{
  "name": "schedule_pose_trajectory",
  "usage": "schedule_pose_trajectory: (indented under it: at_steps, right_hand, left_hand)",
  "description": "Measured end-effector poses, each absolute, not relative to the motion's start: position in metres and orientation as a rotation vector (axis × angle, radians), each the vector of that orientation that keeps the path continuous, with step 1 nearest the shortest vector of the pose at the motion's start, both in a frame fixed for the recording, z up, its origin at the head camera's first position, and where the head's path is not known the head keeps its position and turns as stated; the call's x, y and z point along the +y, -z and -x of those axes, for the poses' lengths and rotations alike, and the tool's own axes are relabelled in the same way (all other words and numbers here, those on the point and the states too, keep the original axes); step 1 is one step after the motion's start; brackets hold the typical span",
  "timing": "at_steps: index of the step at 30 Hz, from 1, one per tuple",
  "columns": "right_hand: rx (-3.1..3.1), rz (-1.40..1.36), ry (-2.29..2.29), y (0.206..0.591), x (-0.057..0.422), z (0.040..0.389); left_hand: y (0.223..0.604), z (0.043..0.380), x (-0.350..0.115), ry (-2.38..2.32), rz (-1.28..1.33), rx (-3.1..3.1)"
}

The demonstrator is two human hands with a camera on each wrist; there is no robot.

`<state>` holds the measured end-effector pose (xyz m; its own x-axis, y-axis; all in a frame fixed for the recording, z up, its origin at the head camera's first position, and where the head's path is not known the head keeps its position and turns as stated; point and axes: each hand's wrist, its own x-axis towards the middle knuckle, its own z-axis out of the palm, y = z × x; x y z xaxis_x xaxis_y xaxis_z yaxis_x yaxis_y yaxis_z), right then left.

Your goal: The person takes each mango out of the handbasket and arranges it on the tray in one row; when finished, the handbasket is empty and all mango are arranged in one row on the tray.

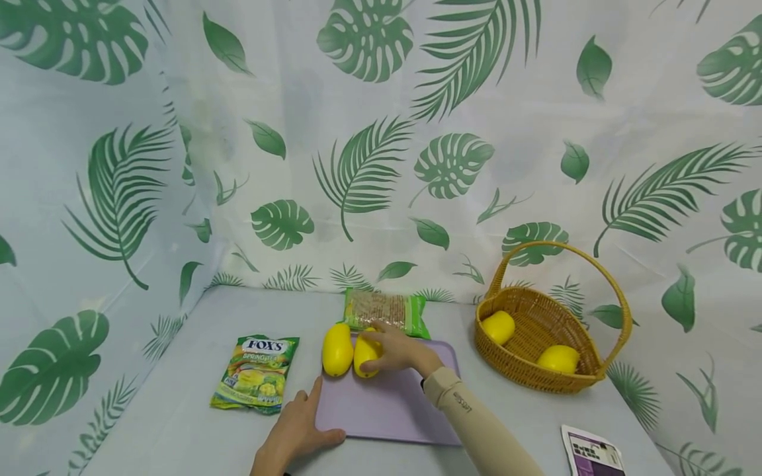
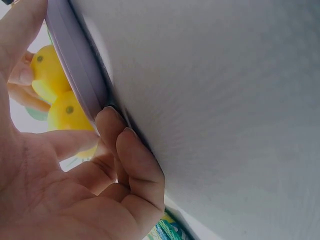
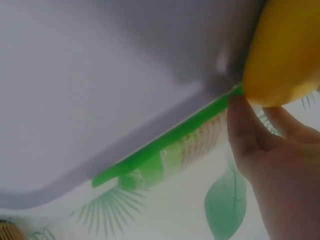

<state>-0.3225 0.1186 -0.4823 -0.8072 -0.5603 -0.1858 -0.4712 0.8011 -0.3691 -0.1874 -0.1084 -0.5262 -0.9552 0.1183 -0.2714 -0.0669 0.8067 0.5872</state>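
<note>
Two yellow mangoes lie side by side at the far left of a purple tray (image 1: pixel 387 410). My right hand (image 1: pixel 395 349) grips the right-hand mango (image 1: pixel 364 362), thumb on its near side and fingers over its far end. In the right wrist view, the fingertips press against that mango (image 3: pixel 285 55). Just left of it lies the other mango (image 1: pixel 337 352), which no hand holds. My left hand (image 1: pixel 299 426) holds the tray's near left corner, thumb along the front edge. Its curled fingers meet the tray's side (image 2: pixel 80 60) in the left wrist view.
A wicker basket (image 1: pixel 514 371) with a tall handle stands to the right, two yellow fruits inside. Left of the tray lies a FOX'S candy bag (image 1: pixel 256 373). A green-edged packet (image 1: pixel 383 311) lies behind the tray. Near front right is a white and purple packet (image 1: pixel 592 453).
</note>
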Motion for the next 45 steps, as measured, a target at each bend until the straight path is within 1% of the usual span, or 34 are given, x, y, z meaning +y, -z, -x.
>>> schedule_pose_trajectory:
  at_steps: [10,20,30,34,40,45]
  right_hand:
    - [2.723,0.792,0.479,0.474,0.126,0.317]
    - [2.778,0.799,0.598,0.465,0.151,0.318]
    - [2.829,0.649,0.582,0.445,0.189,0.318]
    - [2.861,0.642,0.561,0.438,0.209,0.317]
    - [2.943,0.713,0.542,0.431,0.241,0.315]
    - [2.993,0.655,0.545,0.422,0.267,0.312]
  left_hand:
    - [0.524,0.188,-0.108,-0.882,-0.032,2.7]
    - [0.52,0.188,-0.107,-0.872,-0.04,2.723]
    - [0.523,0.189,-0.106,-0.873,-0.028,2.712]
    - [0.525,0.187,-0.107,-0.872,-0.034,2.718]
    - [0.526,0.187,-0.106,-0.87,-0.033,2.719]
    - [0.526,0.188,-0.107,-0.877,-0.034,2.713]
